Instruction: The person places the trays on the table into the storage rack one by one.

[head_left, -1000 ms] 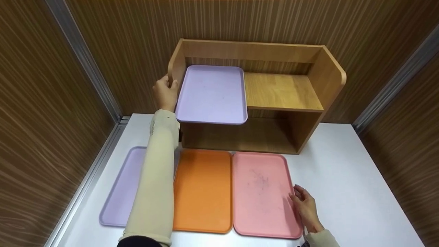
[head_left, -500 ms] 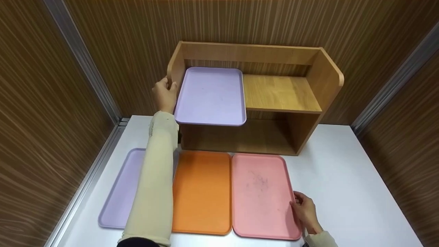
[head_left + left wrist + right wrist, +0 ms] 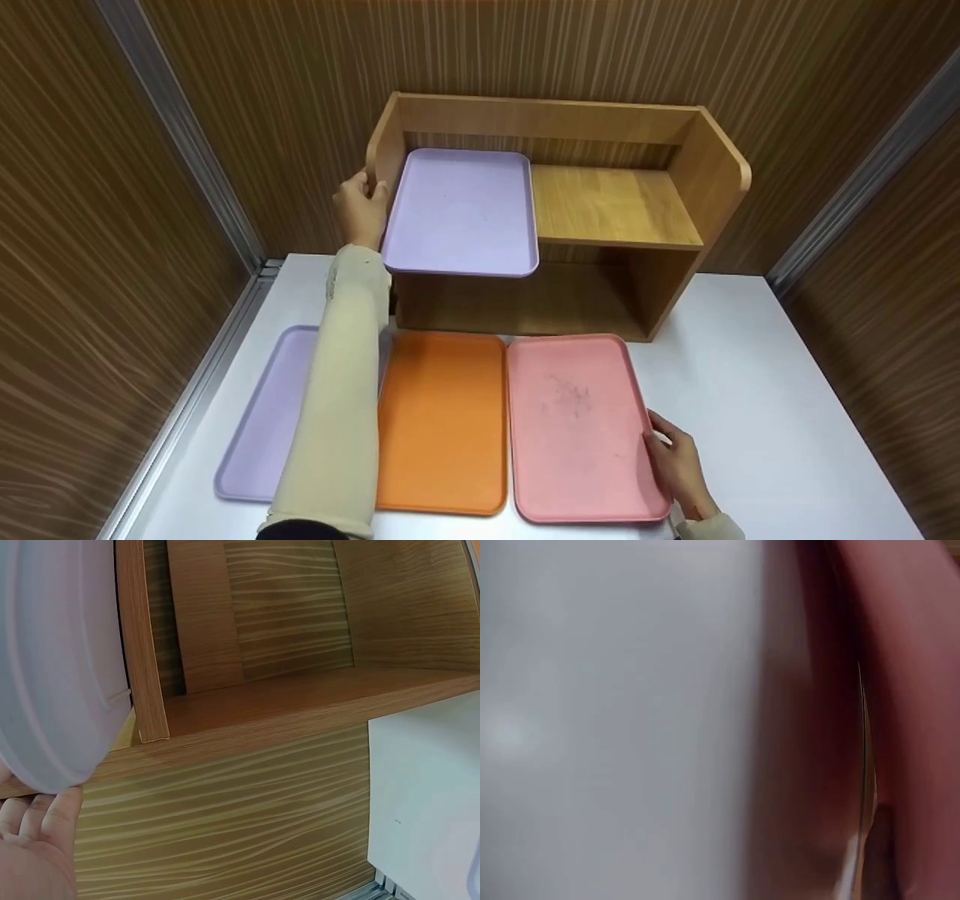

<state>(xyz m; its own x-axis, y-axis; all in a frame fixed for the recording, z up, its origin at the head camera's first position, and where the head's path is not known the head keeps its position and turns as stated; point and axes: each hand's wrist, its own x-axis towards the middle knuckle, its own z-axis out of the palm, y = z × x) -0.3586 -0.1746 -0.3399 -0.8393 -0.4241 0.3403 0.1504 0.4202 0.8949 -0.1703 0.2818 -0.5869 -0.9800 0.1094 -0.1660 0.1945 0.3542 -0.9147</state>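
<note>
The hands are well apart: the left hand (image 3: 361, 212) grips the left side of the wooden shelf (image 3: 615, 206), while the right hand (image 3: 681, 465) pinches the pink tray (image 3: 585, 427) by its right edge. That tray sits in front of the shelf on the white table (image 3: 750, 397), close beside the orange tray (image 3: 442, 424); its right edge looks slightly raised, though I can't tell by how much. Held on one side only, it could twist or slip, or its left rim might catch the orange tray and drag it. Up top, the upper purple tray (image 3: 461, 214) juts past the shelf's front, so a careless tug from the left hand might jolt it loose.
</note>
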